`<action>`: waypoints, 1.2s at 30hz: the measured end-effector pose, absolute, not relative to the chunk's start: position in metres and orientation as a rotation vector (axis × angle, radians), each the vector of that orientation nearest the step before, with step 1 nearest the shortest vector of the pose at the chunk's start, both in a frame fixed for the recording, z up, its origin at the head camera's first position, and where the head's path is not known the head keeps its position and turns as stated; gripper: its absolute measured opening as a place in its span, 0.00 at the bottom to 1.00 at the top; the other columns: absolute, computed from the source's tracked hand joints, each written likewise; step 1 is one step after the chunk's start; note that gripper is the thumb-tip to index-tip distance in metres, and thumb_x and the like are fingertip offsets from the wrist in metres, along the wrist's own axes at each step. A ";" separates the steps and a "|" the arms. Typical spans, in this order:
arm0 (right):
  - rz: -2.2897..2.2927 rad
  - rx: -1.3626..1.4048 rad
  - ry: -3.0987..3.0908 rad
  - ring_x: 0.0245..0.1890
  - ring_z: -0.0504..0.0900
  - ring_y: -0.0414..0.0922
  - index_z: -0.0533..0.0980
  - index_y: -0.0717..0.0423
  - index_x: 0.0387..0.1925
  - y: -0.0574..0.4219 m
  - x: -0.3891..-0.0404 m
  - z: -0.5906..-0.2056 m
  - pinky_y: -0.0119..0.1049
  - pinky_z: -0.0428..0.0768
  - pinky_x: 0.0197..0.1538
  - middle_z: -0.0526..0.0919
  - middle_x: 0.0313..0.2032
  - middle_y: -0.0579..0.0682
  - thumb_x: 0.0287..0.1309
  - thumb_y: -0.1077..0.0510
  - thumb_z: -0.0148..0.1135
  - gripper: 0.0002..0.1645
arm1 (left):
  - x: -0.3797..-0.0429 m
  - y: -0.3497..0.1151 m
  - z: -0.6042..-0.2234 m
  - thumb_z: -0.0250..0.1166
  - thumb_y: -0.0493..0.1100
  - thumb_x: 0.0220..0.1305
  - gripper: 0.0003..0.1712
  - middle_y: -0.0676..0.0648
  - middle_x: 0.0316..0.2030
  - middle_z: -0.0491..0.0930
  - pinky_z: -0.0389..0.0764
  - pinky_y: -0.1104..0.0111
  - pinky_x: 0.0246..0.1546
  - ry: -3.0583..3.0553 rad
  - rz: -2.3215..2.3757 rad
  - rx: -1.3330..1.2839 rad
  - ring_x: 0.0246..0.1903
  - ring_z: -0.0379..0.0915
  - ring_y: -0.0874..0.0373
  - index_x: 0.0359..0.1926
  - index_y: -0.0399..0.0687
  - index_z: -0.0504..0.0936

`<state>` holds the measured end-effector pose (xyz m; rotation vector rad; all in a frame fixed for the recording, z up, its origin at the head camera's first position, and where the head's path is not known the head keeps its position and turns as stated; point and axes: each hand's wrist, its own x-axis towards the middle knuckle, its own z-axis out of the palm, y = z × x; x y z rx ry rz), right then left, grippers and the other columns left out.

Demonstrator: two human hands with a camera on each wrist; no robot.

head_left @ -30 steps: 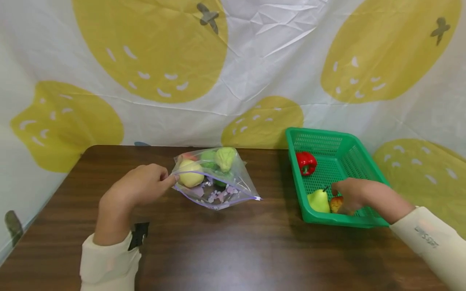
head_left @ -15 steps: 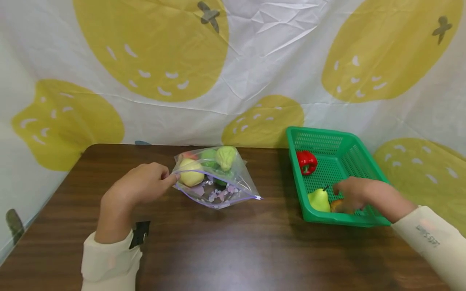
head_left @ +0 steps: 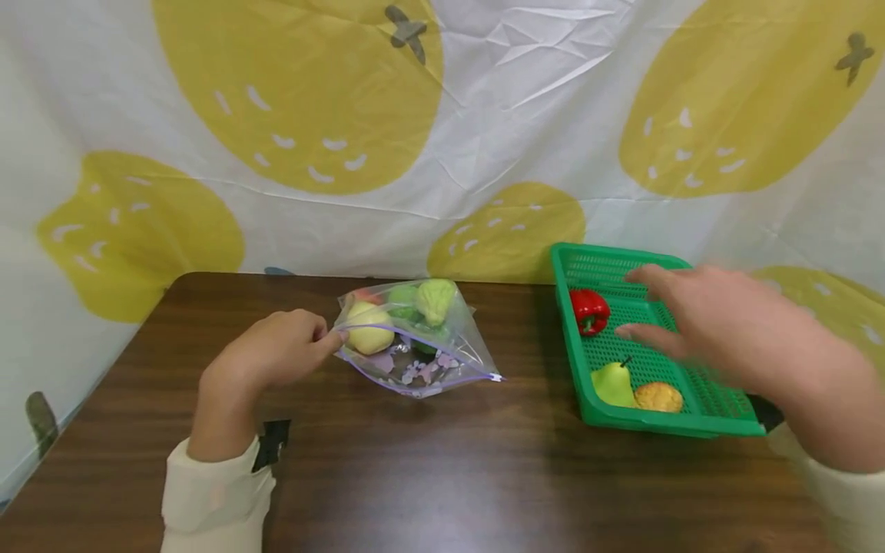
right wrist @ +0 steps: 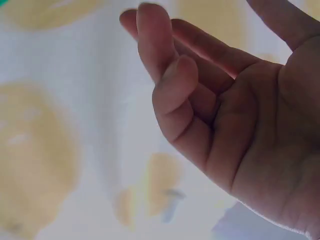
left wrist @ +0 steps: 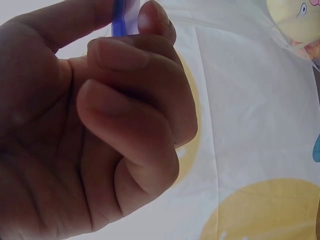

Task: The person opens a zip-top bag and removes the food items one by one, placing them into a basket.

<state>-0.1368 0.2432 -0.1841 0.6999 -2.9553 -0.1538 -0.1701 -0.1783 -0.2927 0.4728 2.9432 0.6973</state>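
Note:
My left hand [head_left: 270, 353] pinches the purple rim of a clear zip bag [head_left: 470, 338] between thumb and forefinger; the left wrist view shows the purple strip [left wrist: 119, 20] there and the other fingers curled. Inside the bag lie a pale yellow round fruit [head_left: 369, 330], a pale green wrinkled chayote-like piece [head_left: 435, 302] and other green and reddish pieces, partly hidden. My right hand [head_left: 754, 330] hovers over the right side of a green basket [head_left: 574, 369], thumb and forefinger apart, holding nothing. The basket holds a red bell pepper [head_left: 590, 312], a green pear [head_left: 612, 384] and a yellow-brown lumpy piece [head_left: 659, 397].
Both bag and basket stand on a dark wooden table [head_left: 429, 476], the basket to the right of the bag. Behind the table hangs a white cloth [head_left: 484, 138] with large yellow lemon prints. The bag's white slider [head_left: 496, 377] sits at its right corner.
My right hand has risen from the yellow-brown piece and moved up and right, fingers spread, leaving that piece in the basket. The left hand keeps its pinch on the bag.

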 end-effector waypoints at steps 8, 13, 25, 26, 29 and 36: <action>0.089 1.168 -2.654 0.33 0.83 0.40 0.76 0.53 0.56 0.151 -0.081 -0.229 0.44 0.84 0.37 0.86 0.39 0.43 0.60 0.47 0.64 0.26 | -0.167 -0.181 -0.292 0.55 0.49 0.69 0.24 0.53 0.14 0.61 0.61 0.66 0.19 2.953 0.703 0.468 0.16 0.57 0.59 0.16 0.47 0.67; 0.198 1.289 -2.712 0.32 0.82 0.41 0.76 0.53 0.54 0.106 -0.111 -0.277 0.42 0.84 0.36 0.84 0.41 0.45 0.66 0.52 0.59 0.18 | -0.168 -0.179 -0.295 0.56 0.49 0.69 0.23 0.53 0.14 0.62 0.62 0.66 0.19 2.954 0.709 0.462 0.16 0.58 0.59 0.17 0.47 0.68; 0.195 1.290 -2.654 0.65 0.69 0.54 0.67 0.63 0.65 0.058 -0.192 -0.361 0.47 0.74 0.64 0.72 0.64 0.64 0.62 0.67 0.51 0.28 | -0.172 -0.178 -0.295 0.55 0.50 0.69 0.23 0.52 0.15 0.64 0.64 0.65 0.19 2.964 0.671 0.474 0.16 0.61 0.58 0.17 0.46 0.70; 0.200 1.269 -2.643 0.66 0.67 0.55 0.67 0.63 0.65 0.057 -0.195 -0.365 0.48 0.72 0.66 0.72 0.64 0.65 0.62 0.66 0.53 0.29 | -0.172 -0.177 -0.296 0.55 0.49 0.69 0.23 0.52 0.14 0.64 0.64 0.65 0.19 2.964 0.670 0.476 0.16 0.60 0.58 0.17 0.46 0.69; 0.205 1.198 -2.645 0.66 0.65 0.57 0.65 0.62 0.67 0.055 -0.203 -0.370 0.50 0.67 0.69 0.72 0.64 0.66 0.60 0.62 0.59 0.34 | -0.173 -0.177 -0.297 0.55 0.49 0.69 0.24 0.53 0.13 0.62 0.63 0.66 0.19 2.960 0.669 0.489 0.15 0.59 0.59 0.16 0.47 0.68; 0.150 0.950 -2.767 0.63 0.66 0.65 0.59 0.54 0.72 0.048 -0.217 -0.369 0.56 0.67 0.67 0.69 0.65 0.70 0.44 0.57 0.71 0.52 | -0.174 -0.172 -0.300 0.55 0.48 0.68 0.24 0.55 0.12 0.60 0.62 0.67 0.18 2.961 0.672 0.513 0.14 0.57 0.60 0.13 0.49 0.67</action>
